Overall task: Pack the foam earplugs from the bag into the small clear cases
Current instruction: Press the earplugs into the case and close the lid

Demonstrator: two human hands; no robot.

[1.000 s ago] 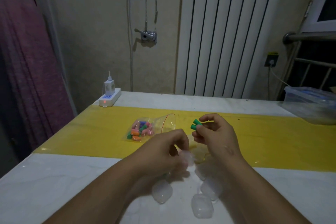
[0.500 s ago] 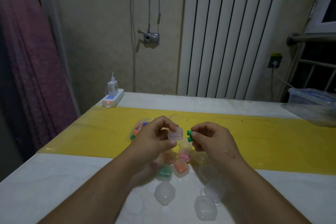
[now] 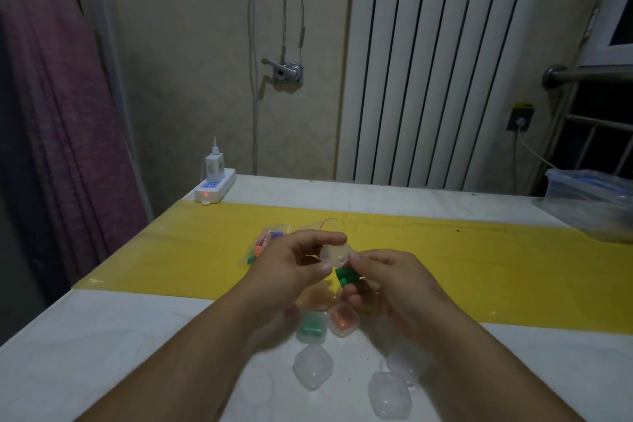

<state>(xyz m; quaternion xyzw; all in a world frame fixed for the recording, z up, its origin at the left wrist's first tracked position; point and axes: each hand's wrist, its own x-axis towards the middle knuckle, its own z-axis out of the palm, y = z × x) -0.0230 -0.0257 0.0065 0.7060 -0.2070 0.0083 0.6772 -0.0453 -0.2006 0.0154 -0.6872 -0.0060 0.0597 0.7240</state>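
My left hand (image 3: pixel 291 267) pinches a small clear case (image 3: pixel 335 254) above the yellow strip. My right hand (image 3: pixel 390 281) touches that case with a fingertip and grips green foam earplugs (image 3: pixel 346 276) just below it. The clear bag (image 3: pixel 265 245) of mixed-colour earplugs lies behind my left hand, mostly hidden. Under my hands stand filled cases: one with green plugs (image 3: pixel 311 327), one with orange plugs (image 3: pixel 343 319). Empty clear cases (image 3: pixel 312 367) lie nearer to me, another clear case (image 3: pixel 388 399) among them.
A white marble table (image 3: pixel 102 353) carries a yellow strip (image 3: pixel 479 260). A white power strip (image 3: pixel 215 187) with a charger sits at the far left corner. A clear plastic box (image 3: pixel 592 202) stands at the far right. A radiator and wall lie behind.
My left hand picked a clear case off the table and raised it. My right hand brought the green earplugs down and left until it met the case.
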